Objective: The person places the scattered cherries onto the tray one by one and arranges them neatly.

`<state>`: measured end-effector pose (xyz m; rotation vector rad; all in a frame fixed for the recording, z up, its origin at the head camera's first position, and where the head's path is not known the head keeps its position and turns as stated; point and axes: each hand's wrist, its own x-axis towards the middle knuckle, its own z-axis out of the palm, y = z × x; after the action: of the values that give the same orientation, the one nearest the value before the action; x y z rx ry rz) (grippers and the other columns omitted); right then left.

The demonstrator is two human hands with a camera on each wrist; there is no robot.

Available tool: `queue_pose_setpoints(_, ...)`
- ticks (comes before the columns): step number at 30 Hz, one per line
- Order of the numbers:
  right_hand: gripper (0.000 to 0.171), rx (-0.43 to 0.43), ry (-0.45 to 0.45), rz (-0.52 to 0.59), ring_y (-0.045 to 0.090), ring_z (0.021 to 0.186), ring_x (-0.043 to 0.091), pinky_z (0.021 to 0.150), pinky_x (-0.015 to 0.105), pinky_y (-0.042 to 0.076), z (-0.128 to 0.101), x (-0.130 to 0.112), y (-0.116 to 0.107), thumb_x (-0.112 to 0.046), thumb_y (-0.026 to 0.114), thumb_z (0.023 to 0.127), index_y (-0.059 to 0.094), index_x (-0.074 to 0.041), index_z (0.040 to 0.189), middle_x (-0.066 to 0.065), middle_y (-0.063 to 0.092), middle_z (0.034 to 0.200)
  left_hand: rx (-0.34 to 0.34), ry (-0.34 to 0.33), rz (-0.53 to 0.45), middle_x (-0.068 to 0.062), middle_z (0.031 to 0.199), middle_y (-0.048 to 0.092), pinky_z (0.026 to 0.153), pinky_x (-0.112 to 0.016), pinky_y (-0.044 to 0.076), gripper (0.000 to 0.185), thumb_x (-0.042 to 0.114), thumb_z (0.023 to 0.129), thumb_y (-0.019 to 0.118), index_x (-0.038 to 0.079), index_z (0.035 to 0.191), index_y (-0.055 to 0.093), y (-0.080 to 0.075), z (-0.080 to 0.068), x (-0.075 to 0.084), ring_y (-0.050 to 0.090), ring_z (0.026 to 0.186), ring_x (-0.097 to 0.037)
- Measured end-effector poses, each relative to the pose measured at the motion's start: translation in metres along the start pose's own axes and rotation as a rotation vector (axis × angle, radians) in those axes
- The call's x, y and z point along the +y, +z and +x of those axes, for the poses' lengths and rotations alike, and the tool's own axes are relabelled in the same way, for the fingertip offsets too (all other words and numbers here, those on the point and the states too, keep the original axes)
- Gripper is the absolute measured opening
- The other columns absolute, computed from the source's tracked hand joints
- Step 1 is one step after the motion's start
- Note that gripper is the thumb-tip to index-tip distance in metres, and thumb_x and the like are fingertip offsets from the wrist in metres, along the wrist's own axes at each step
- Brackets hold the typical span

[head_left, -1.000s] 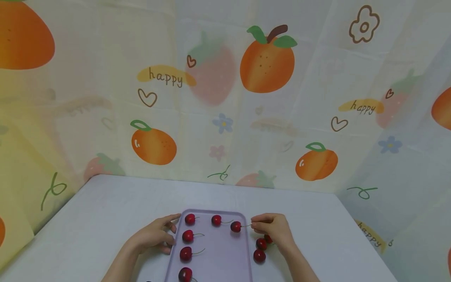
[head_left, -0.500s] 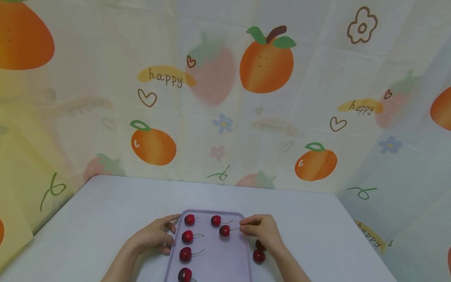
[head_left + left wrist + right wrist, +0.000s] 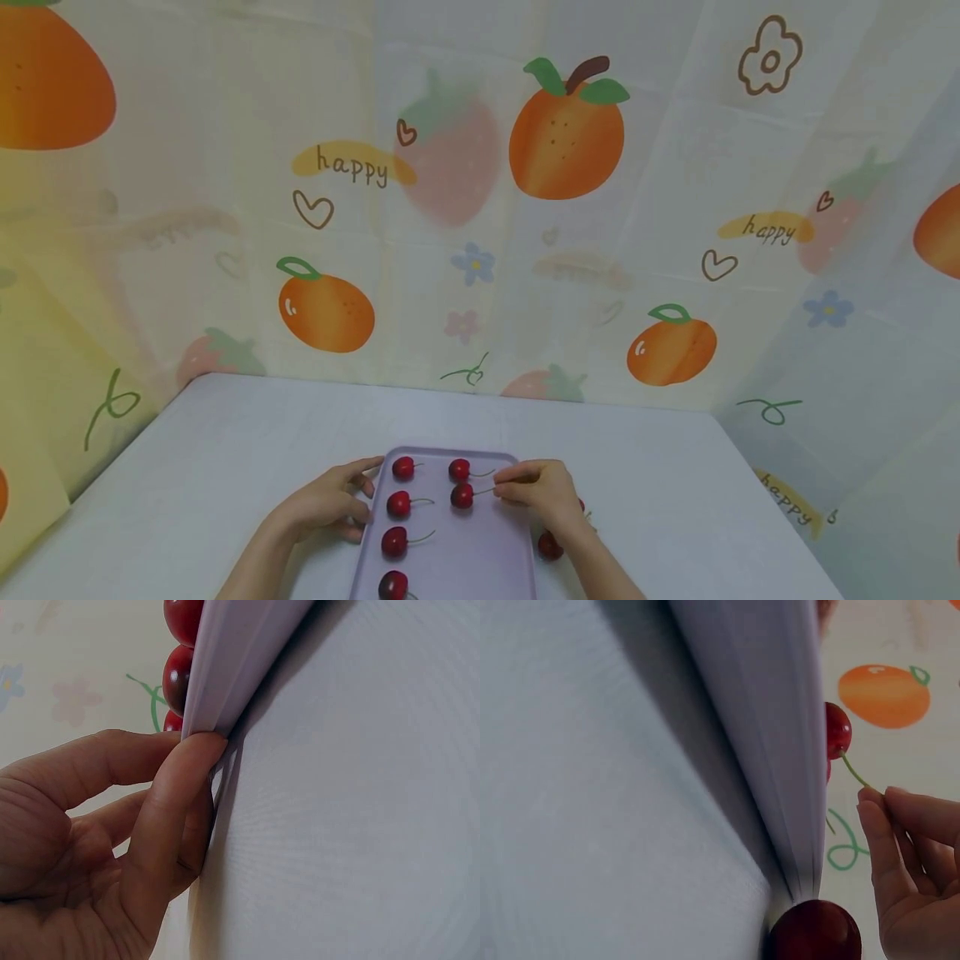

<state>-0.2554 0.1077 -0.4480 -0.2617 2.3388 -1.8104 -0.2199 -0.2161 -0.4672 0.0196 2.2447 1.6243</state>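
Right fingers pinch stem | cherry just left, over tray | left fingers spread against it

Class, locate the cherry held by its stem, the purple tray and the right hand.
Held cherry (image 3: 461, 497): head view, on its red body.
Purple tray (image 3: 476, 558): head view, on its bare floor.
Right hand (image 3: 542, 492): head view, on its back.

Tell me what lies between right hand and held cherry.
Only the stem of the cherry, which the right hand pinches; head and right wrist views show it.
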Motion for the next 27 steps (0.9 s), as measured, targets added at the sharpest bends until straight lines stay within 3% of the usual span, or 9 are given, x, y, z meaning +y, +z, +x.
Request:
queue_pose_setpoints(6, 0.023, 0.008, 0.0, -0.025, 0.072, 0.076, 0.006, 0.072, 0.022, 0.061, 0.002, 0.003, 0.005, -0.006, 0.08, 0.076, 0.076, 0.005, 0.096, 0.014, 0.077, 0.091, -0.001, -0.003, 0.0, -0.014, 0.108, 0.049, 0.059, -0.03, 0.06, 0.09, -0.004, 0.071, 0.067, 0.0, 0.153, 0.03, 0.0, 0.0, 0.0, 0.058, 0.067, -0.017)
queue_pose_setpoints(14, 0.019, -0.002, -0.005, -0.14, 0.068, 0.077, 0.003, 0.069, 0.017, 0.057, 0.004, 0.009, 0.005, -0.012, 0.082, 0.075, 0.079, -0.004, 0.091, 0.009, 0.078, 0.09, 0.002, 0.0, -0.004, -0.014, 0.107, 0.048, 0.059, -0.03, 0.06, 0.09, -0.004, 0.071, 0.067, 0.001, 0.153, 0.03, 0.001, 0.001, 0.0, 0.056, 0.065, -0.016)
queue_pose_setpoints(27, 0.02, -0.003, -0.01, -0.156, 0.068, 0.076, 0.004, 0.069, 0.02, 0.058, 0.003, 0.011, 0.006, -0.009, 0.082, 0.074, 0.078, -0.003, 0.092, 0.011, 0.078, 0.09, 0.003, -0.002, -0.007, -0.014, 0.107, 0.049, 0.059, -0.031, 0.06, 0.09, -0.004, 0.071, 0.067, 0.001, 0.153, 0.03, 0.001, 0.0, 0.0, 0.056, 0.064, -0.016)
